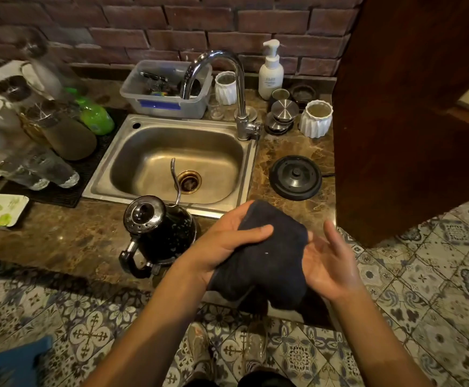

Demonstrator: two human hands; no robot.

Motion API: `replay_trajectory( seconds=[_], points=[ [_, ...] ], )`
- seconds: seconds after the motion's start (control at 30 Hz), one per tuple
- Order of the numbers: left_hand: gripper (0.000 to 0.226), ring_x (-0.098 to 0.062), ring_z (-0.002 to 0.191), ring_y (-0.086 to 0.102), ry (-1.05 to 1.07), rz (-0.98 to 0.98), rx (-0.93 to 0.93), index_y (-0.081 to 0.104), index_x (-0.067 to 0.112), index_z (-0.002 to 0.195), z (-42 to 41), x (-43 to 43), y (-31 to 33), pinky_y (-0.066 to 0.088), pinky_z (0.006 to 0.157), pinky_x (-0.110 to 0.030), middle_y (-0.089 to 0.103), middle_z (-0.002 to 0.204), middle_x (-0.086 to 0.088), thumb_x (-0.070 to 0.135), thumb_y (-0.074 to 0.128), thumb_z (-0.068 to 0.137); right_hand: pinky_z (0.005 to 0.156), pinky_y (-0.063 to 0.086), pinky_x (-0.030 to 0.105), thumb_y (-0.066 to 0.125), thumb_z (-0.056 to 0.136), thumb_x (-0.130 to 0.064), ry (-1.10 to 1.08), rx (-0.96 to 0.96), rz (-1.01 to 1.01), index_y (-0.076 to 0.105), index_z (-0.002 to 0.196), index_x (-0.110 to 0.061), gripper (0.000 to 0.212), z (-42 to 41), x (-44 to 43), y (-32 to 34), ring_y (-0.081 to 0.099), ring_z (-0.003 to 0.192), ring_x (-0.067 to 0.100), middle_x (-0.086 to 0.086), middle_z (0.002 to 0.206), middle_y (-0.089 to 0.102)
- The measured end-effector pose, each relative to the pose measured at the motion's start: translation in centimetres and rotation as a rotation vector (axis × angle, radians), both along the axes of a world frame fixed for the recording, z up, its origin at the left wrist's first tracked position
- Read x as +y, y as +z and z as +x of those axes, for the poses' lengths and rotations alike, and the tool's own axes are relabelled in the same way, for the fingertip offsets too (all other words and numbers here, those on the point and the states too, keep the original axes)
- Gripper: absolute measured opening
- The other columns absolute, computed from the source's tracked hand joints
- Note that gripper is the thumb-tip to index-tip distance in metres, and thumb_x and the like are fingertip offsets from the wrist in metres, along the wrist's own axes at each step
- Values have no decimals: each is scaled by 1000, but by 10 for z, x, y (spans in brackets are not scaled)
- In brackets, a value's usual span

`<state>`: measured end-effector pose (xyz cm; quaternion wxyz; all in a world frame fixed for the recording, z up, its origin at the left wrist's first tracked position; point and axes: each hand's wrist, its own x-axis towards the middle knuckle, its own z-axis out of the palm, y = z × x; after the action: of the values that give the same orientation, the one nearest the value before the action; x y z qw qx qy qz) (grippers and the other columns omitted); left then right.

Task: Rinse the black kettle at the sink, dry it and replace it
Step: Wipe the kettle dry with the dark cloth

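Observation:
The black kettle stands wet on the brown stone counter just in front of the steel sink; its thin gooseneck spout reaches over the basin and its handle points toward me. A dark cloth hangs between my hands to the kettle's right. My left hand grips the cloth's left side, thumb on top. My right hand lies under the cloth's right edge, palm up with fingers spread. The round black kettle base sits on the counter right of the sink.
A chrome tap arches over the sink. Behind it stand a plastic tub, a soap pump bottle and white ribbed cups. Glasses and bottles crowd a black mat at left. A dark wooden panel bounds the right.

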<state>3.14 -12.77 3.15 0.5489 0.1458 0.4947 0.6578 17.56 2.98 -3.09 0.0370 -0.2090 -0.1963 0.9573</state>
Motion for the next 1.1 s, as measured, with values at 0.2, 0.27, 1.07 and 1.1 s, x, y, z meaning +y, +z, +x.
replay_trajectory(
  seconds=[0.2, 0.27, 1.07, 1.1],
  points=[
    [25, -18, 93, 70, -211, -21, 185, 66, 13, 111, 2, -5, 40, 57, 84, -30, 72, 98, -5, -3, 65, 92, 115, 38, 51, 81, 70, -65, 109, 102, -80, 63, 134, 2, 94, -19, -26, 23, 62, 126, 38, 26, 135, 63],
    [28, -22, 98, 68, -214, -70, 242, 64, 7, 117, -7, -10, 41, 55, 90, -35, 70, 103, -10, -1, 68, 91, 122, 22, 49, 63, 87, -65, 69, 154, -48, 49, 145, 4, 91, -23, -43, 35, 49, 140, 37, 28, 148, 52],
    [26, -7, 100, 72, 50, -285, 908, 72, 23, 120, -139, -153, 12, 58, 91, -29, 76, 108, 8, 22, 70, 95, 88, 48, 23, 47, 105, -35, -176, -437, 741, 67, 112, -31, 22, -56, -205, 26, 68, 103, 6, -10, 107, 75],
    [26, -3, 99, 72, 66, -288, 943, 72, 23, 121, -139, -156, 12, 57, 91, -28, 75, 109, 11, 22, 69, 95, 91, 48, 25, 44, 106, -38, -129, -465, 827, 67, 116, -32, 26, -57, -206, 24, 68, 107, 7, -10, 111, 75]
  ],
)
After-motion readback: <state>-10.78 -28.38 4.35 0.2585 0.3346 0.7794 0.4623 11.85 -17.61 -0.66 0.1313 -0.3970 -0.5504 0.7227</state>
